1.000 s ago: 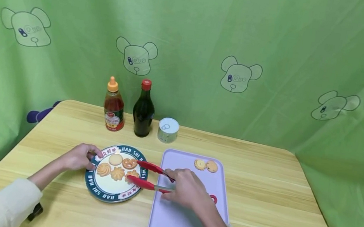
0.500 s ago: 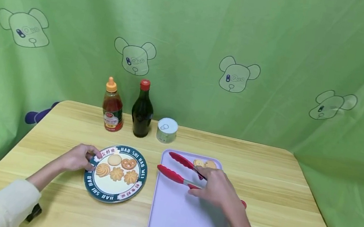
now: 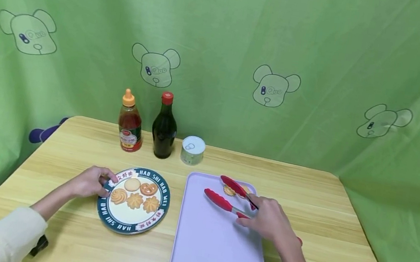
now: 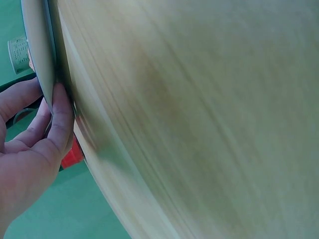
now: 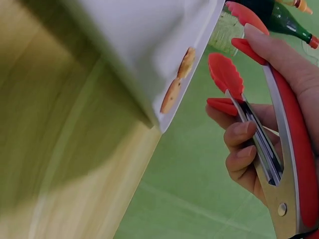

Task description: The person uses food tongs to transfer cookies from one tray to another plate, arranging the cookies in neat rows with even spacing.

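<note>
My left hand (image 3: 90, 182) pinches the left rim of a round plate (image 3: 127, 218) with a dark green border. In the left wrist view, thumb and fingers lie on either side of the plate edge (image 4: 42, 55). Several cookies lie on it, among them a pretzel-shaped one (image 3: 149, 189) and a swirl (image 3: 118, 196). My right hand (image 3: 270, 219) grips red-tipped tongs (image 3: 220, 201), whose arms are spread with nothing between them. The tongs hover over the lilac tray (image 3: 216, 254), partly covering two cookies (image 3: 229, 190) at its far end. The right wrist view shows both cookies (image 5: 186, 63) uncovered.
Behind the plate stand a sauce bottle (image 3: 130, 130) with an orange cap, a dark bottle (image 3: 164, 131) with a red cap, and a tin can (image 3: 192, 151). A green curtain (image 3: 224, 38) hangs behind the wooden table (image 3: 320, 238).
The right hand has carried the tongs away from the plate, rightward to the tray's far end. A flower-shaped cookie that was between the tips now lies on the plate. The left hand stays put.
</note>
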Tool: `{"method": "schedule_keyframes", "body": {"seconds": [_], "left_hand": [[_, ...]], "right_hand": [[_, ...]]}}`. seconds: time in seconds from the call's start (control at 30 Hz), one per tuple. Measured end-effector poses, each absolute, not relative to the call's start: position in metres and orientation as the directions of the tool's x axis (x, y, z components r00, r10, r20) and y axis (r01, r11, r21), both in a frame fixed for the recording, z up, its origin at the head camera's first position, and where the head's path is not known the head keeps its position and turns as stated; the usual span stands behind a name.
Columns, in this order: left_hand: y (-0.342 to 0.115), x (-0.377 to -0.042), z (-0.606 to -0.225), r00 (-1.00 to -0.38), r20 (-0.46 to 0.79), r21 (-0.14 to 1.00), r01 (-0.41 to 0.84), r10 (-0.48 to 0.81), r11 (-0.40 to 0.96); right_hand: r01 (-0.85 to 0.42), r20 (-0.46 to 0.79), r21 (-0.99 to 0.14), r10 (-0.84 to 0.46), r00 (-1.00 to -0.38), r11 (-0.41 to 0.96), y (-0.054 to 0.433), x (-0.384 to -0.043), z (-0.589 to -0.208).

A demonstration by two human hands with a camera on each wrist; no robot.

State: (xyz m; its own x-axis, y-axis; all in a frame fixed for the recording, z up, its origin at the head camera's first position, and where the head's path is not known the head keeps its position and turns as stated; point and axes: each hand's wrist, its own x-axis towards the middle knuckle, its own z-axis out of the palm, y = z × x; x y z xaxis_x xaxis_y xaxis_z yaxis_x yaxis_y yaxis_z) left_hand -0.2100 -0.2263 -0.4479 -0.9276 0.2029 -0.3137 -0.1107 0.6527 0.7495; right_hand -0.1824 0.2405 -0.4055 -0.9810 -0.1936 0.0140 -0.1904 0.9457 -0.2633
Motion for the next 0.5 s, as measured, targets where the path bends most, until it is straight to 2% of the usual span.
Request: {"method": "schedule_keyframes", "body": {"seconds": [0.5], "left_hand": [[-0.226, -0.210, -0.448, -0.929, -0.317, 0.750, -0.120, 0.193, 0.650]], "right_hand": [[-0.143, -0.041, -0.233, -0.156, -0.987, 0.962, 0.254, -0.188, -0.407]]}}
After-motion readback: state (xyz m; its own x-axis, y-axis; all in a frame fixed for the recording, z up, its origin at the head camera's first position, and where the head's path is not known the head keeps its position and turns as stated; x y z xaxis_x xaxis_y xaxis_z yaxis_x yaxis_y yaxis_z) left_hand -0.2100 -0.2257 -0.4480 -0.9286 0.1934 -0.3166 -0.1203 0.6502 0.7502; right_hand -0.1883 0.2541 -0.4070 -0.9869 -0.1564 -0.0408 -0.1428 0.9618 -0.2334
